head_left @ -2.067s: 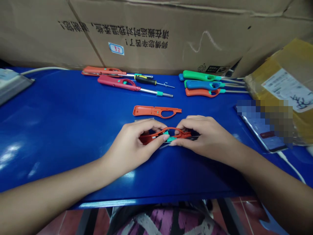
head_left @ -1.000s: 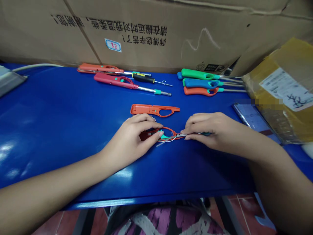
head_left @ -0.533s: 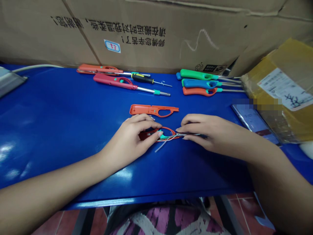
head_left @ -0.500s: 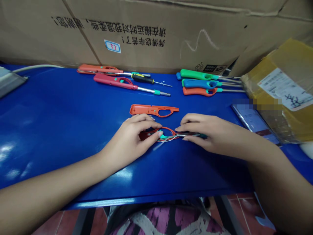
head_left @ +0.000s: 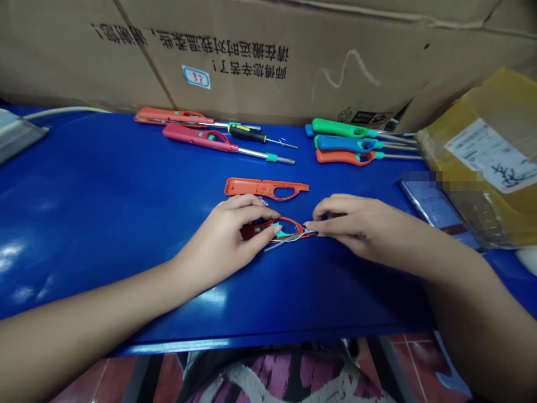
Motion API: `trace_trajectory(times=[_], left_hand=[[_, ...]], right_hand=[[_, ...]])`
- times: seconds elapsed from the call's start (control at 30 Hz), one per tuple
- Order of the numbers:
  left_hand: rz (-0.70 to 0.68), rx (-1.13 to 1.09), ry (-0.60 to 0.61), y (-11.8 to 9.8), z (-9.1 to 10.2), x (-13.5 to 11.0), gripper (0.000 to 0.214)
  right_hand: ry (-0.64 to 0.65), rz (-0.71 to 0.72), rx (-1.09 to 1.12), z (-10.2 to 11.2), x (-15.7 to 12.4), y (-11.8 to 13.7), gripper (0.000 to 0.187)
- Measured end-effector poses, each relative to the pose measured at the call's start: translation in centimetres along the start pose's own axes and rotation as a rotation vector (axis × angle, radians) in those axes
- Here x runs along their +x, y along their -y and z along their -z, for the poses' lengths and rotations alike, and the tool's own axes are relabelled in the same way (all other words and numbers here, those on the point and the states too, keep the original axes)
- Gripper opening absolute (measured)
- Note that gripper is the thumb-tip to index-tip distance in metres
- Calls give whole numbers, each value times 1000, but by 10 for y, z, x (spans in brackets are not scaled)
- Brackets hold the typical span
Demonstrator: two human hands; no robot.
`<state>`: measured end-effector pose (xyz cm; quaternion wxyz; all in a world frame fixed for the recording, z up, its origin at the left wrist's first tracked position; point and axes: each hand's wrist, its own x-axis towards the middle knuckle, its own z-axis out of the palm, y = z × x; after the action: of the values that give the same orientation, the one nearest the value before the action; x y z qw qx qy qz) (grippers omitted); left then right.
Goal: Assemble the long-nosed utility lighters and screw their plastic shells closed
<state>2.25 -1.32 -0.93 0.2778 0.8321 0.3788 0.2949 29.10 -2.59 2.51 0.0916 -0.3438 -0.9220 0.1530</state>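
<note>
One orange shell half [head_left: 299,226], hollow side showing, is near the middle of the blue surface [head_left: 126,224]; whether it rests there or is held just above is hard to tell. The left hand [head_left: 235,226] has its grip clasped round the broad end, thumb beside the teal trigger [head_left: 278,231], while the right hand [head_left: 356,226] pinches a thin metal piece [head_left: 309,230] at the narrow end, most of it hidden. Doing this well calls, I judge, for a steady left hold that spares the trigger and a light right pinch in line with the shell. The white wire [head_left: 291,240] bows out along the near edge and a clear strip [head_left: 272,247] sticks out past it, so both seem easy to snag. Just beyond the left hand, small clear bits [head_left: 263,201] and a second orange half [head_left: 262,188] lie close enough to be knocked. Farther back are a red lighter [head_left: 197,137], an orange lighter [head_left: 172,116] and a screwdriver [head_left: 246,133]; more lighters [head_left: 344,144] lie to the right, with a phone [head_left: 436,210] and a taped parcel [head_left: 474,112] farther over. A large cardboard box [head_left: 251,101] walls off the back.
</note>
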Motion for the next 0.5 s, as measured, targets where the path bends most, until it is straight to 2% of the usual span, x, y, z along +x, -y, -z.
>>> trace_trajectory(times=[0.3, 0.4, 0.5], left_hand=[[11, -3, 9, -1, 1, 2, 17], [19, -3, 12, -2, 1, 2, 18], [15, -2, 11, -2, 0, 1, 18]], right_hand=[[101, -18, -100, 2, -2, 7, 32], [80, -27, -120, 1, -2, 10, 32], [27, -96, -5, -2, 2, 10, 32]])
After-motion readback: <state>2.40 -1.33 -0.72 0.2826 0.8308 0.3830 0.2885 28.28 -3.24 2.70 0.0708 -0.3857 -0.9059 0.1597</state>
